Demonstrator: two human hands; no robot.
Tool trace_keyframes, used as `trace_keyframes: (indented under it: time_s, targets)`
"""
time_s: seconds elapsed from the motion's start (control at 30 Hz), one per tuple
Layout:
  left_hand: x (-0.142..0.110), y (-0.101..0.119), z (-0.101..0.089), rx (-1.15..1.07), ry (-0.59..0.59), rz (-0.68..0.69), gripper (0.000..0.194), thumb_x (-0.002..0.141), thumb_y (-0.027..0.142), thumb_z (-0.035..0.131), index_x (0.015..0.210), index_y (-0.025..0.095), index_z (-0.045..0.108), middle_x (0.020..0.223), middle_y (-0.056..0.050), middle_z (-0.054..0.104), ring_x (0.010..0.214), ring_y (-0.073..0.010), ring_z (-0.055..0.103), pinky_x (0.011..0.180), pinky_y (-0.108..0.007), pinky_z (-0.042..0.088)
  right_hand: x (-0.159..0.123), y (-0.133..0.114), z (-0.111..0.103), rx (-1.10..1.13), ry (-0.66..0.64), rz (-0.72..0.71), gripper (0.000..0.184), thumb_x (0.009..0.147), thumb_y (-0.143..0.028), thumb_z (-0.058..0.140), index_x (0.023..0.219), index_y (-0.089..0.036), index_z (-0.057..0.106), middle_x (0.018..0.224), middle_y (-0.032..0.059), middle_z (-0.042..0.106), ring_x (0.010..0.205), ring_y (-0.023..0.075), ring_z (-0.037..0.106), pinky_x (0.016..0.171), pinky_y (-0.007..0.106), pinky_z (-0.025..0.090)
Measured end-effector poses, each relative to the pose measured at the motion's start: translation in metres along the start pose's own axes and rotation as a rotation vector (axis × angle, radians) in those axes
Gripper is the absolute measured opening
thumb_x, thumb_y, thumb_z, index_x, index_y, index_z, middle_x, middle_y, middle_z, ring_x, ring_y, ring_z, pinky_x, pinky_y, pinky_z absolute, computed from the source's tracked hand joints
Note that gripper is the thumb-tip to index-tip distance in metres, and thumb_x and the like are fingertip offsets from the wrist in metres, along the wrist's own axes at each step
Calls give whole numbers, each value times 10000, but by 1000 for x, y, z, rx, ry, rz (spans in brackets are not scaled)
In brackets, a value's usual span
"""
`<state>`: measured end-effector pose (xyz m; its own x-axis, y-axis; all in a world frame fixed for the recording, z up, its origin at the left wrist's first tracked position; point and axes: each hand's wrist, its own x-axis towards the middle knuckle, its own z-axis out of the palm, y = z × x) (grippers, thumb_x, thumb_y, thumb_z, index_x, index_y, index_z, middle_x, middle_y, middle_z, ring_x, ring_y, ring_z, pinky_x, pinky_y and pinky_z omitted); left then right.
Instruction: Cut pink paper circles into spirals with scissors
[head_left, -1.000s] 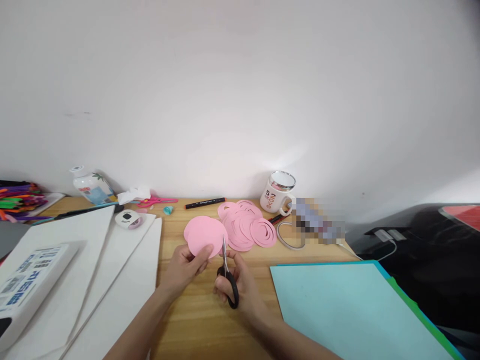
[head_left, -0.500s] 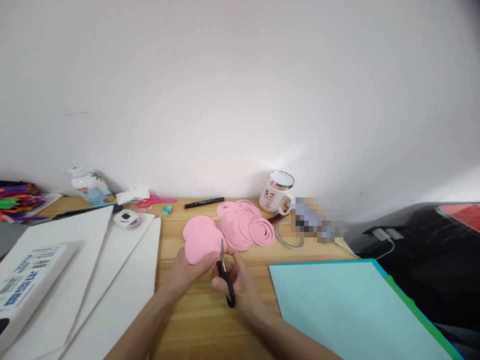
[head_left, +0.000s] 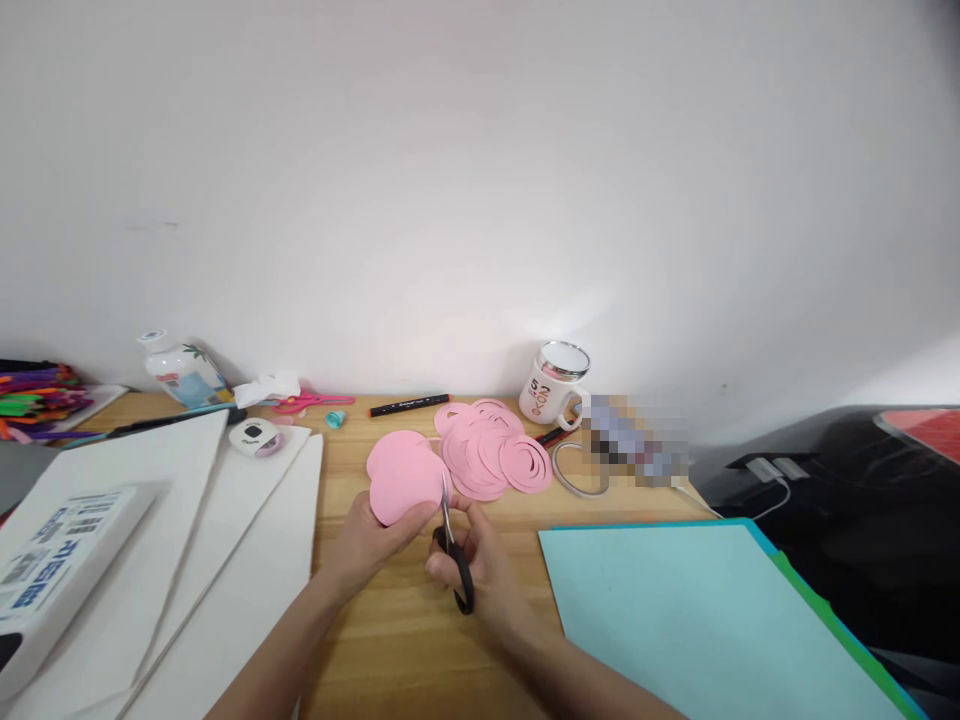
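While the left hand [head_left: 373, 542] pinches a pink disc [head_left: 406, 487] | right hand [head_left: 480, 568] grips black-handled scissors [head_left: 459, 566] at its right edge | pink cutouts [head_left: 480, 452] lie near

The paper disc [head_left: 405, 488] is plain pink, the scissors [head_left: 464, 578] black-handled (blades [head_left: 446, 508] silvery).

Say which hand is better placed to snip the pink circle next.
Probably the right hand: it holds the scissors at the edge of the circle, which the left hand grips.
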<state>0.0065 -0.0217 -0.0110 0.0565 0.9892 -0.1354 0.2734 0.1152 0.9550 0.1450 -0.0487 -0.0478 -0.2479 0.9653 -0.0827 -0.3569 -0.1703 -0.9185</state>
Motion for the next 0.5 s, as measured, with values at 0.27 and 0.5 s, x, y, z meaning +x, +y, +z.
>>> trace_keyframes:
  time_s: [0.27,0.5]
  targets:
    - [0,-3,0,-13,-11,42,413,674,460,588,432,172,416,385,58,343,390,-68,280,383,-211,221,-1,-1,0,-38,-1,26,446,609,-277,683,943,-216,393,431,-131,464,332,62,356,351,162,257]
    - [-1,1,3,27,19,4,406,679,480,581,445,188,423,402,46,397,402,-92,358,400,-216,313,-3,4,4,2,-16,67,451,600,-286,694,939,-227,402,476,-112,485,371,75,395,380,172,280]
